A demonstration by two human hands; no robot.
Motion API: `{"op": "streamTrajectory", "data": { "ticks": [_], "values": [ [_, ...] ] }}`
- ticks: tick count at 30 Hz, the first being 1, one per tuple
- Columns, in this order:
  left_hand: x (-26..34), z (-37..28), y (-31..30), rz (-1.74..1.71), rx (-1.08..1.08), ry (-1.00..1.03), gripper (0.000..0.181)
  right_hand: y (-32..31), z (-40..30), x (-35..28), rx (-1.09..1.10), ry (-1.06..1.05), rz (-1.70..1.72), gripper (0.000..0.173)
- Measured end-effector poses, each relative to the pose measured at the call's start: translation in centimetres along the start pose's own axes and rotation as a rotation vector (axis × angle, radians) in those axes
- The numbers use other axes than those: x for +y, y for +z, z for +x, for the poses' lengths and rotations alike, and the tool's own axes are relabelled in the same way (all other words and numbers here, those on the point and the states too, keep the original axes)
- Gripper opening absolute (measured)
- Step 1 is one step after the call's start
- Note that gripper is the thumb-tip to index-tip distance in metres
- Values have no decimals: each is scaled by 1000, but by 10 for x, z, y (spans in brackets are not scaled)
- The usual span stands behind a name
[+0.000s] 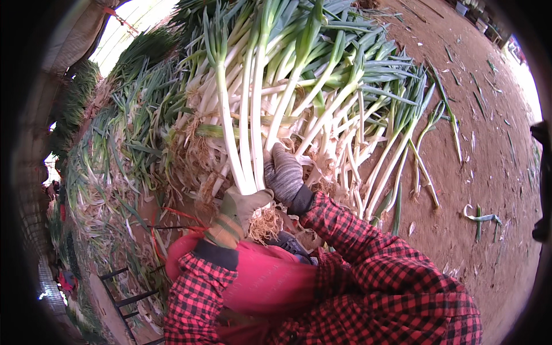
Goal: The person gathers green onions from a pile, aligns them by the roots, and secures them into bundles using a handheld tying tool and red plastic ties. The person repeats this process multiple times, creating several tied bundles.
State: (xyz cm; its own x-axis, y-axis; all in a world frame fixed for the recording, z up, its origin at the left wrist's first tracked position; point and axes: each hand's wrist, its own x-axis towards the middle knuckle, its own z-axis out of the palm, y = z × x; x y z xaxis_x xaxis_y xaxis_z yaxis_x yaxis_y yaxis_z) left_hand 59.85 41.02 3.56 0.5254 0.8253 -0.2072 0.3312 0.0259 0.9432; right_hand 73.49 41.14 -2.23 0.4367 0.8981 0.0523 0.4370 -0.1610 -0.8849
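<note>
My left hand [241, 211], in a green and orange work glove, is closed around the white lower stems of several long green onions [246, 120]. Their brown root tuft [265, 224] sticks out below the fist. Right beside it, my right hand [284, 172] in a grey knit glove is closed at the base of another green onion [282, 108], whose lower end the fingers hide. Behind both hands lies a heap of green onions [332, 116], roots towards me and leaves pointing away.
More green onions and loose leaves [116, 151] cover the ground at left. Red twine [181, 215] lies near my left wrist, and a black metal rack [125, 297] stands at lower left. Stray leaves [478, 217] are scattered on the bare soil [487, 142] to the right.
</note>
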Motion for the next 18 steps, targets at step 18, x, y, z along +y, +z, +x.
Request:
{"op": "streamTrajectory", "data": {
  "ticks": [18],
  "values": [
    [39,10,2,-591,-108,-162,36,-37,76,128,206,371,618,27]
  ]
}}
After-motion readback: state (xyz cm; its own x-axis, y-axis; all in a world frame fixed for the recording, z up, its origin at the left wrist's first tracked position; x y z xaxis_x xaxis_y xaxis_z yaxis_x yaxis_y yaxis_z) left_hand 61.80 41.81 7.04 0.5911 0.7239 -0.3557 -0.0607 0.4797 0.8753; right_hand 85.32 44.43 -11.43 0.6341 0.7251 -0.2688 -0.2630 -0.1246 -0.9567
